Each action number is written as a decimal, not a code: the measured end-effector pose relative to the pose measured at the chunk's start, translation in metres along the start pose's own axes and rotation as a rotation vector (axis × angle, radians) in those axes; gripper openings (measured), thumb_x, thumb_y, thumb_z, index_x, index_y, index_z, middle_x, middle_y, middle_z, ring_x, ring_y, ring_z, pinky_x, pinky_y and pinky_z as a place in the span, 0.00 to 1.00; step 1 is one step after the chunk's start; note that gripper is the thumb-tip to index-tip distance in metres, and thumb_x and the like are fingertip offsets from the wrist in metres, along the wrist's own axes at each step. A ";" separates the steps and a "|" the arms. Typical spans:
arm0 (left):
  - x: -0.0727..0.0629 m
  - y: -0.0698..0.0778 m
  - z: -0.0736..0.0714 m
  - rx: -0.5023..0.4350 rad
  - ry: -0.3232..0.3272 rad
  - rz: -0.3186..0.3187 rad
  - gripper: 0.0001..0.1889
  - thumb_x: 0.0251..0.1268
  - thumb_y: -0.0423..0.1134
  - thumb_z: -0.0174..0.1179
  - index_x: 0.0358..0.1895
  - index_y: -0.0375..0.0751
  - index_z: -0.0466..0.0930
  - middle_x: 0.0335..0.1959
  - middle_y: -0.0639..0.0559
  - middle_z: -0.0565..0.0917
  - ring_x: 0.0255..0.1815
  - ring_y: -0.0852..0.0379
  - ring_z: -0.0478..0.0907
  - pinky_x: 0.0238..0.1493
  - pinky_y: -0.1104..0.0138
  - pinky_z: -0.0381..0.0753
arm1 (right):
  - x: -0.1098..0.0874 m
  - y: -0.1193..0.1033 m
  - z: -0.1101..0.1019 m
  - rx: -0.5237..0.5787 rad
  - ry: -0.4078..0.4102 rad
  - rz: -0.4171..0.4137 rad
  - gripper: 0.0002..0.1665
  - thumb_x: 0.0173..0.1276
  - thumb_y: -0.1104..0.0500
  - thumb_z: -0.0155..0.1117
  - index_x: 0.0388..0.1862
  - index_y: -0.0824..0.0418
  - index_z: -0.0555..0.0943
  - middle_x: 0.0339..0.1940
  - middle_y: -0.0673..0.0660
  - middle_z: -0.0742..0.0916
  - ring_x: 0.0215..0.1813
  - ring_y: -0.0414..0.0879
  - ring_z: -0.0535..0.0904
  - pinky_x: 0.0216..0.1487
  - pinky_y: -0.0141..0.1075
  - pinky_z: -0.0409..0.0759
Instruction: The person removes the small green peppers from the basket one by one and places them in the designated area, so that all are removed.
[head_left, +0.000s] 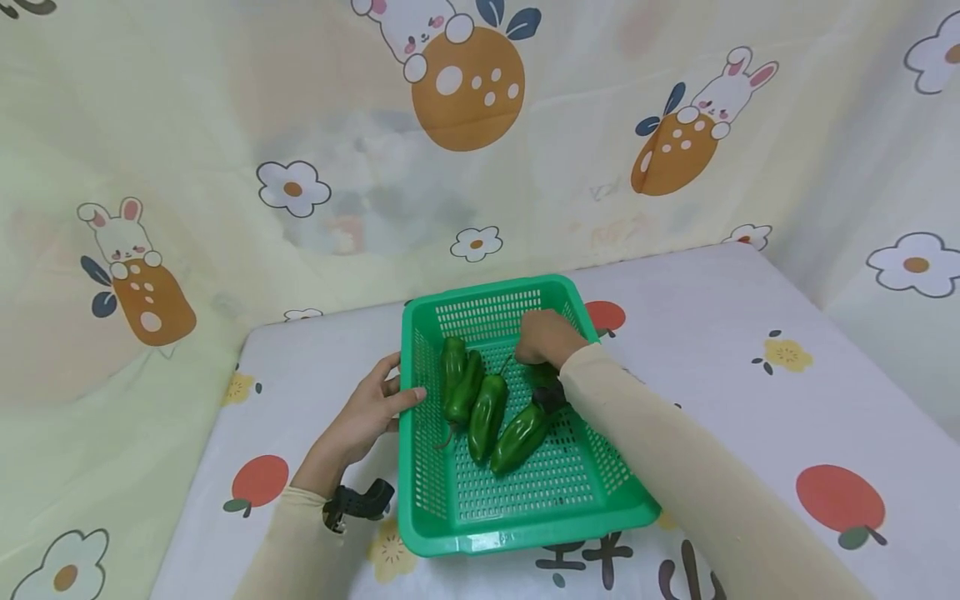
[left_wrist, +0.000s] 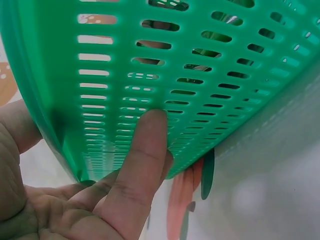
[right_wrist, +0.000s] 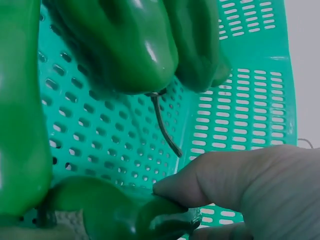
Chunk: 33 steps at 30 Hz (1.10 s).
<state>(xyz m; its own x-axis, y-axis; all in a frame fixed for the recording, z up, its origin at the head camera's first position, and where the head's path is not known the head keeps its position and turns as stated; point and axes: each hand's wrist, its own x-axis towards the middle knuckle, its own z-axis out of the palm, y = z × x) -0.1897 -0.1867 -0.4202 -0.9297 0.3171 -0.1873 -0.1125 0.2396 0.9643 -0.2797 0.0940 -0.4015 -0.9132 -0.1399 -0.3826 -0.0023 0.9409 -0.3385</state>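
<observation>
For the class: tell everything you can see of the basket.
The basket is green, rectangular and looks like plastic. A smooth rim tops its walls, which have narrow slots; its floor is full of small holes. It sits open side up on the printed cloth, with green peppers inside. The left hand grips its left side, thumb over the rim and fingers on the outer wall. The right hand is inside it.

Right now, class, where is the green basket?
In the head view, the green basket stands on the printed cloth, just below and right of centre, the left hand gripping its left side, the right hand inside it.
</observation>
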 end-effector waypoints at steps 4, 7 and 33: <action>-0.001 -0.001 0.001 -0.004 -0.003 0.007 0.39 0.77 0.34 0.60 0.83 0.43 0.49 0.70 0.27 0.73 0.50 0.43 0.88 0.45 0.53 0.92 | -0.007 0.002 -0.005 0.037 0.006 -0.021 0.17 0.66 0.63 0.62 0.20 0.56 0.68 0.17 0.51 0.70 0.22 0.46 0.73 0.23 0.34 0.76; -0.001 -0.001 0.001 -0.009 -0.003 0.005 0.39 0.77 0.35 0.60 0.83 0.43 0.49 0.70 0.28 0.73 0.50 0.42 0.88 0.45 0.52 0.92 | -0.014 0.003 -0.011 0.061 0.016 -0.039 0.16 0.65 0.63 0.63 0.18 0.57 0.71 0.15 0.52 0.76 0.21 0.46 0.78 0.22 0.35 0.79; -0.001 -0.005 0.001 -0.036 -0.005 0.006 0.39 0.78 0.37 0.60 0.83 0.43 0.49 0.70 0.27 0.73 0.50 0.43 0.88 0.44 0.53 0.92 | -0.057 0.035 -0.072 0.365 0.026 -0.127 0.44 0.70 0.59 0.63 0.81 0.70 0.59 0.64 0.71 0.78 0.38 0.54 0.85 0.32 0.44 0.92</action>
<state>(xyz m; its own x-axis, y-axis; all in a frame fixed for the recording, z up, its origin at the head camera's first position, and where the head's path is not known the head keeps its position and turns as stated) -0.1879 -0.1878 -0.4253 -0.9287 0.3228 -0.1826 -0.1200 0.2045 0.9715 -0.2566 0.1575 -0.3300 -0.9251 -0.2363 -0.2971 0.0243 0.7442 -0.6675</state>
